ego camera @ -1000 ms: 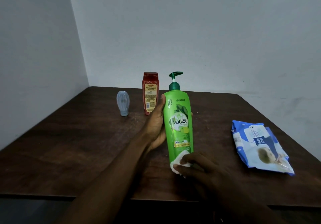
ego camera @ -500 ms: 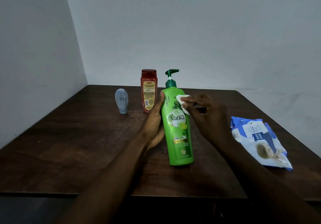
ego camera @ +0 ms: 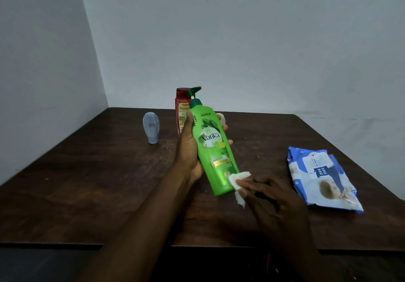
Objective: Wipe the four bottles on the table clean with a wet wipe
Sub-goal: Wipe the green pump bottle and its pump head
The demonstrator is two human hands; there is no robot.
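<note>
My left hand [ego camera: 189, 148] grips a tall green pump bottle [ego camera: 213, 143] from behind, tilted with its top leaning away to the left and its base toward me. My right hand [ego camera: 269, 196] pinches a white wet wipe [ego camera: 237, 180] and presses it against the bottle's lower right side near the base. A red bottle [ego camera: 181, 112] stands upright behind the green one, partly hidden by it. A small blue-grey bottle [ego camera: 151, 127] stands upside down on its cap at the left.
A blue and white pack of wet wipes [ego camera: 322, 177] lies flat on the right of the dark wooden table [ego camera: 87, 183]. Walls close off the table's far and left sides. The near edge runs just below my forearms.
My right hand has slid the wipe from the bottle's upper shoulder down to its base. The green bottle now tilts more, its base toward me.
</note>
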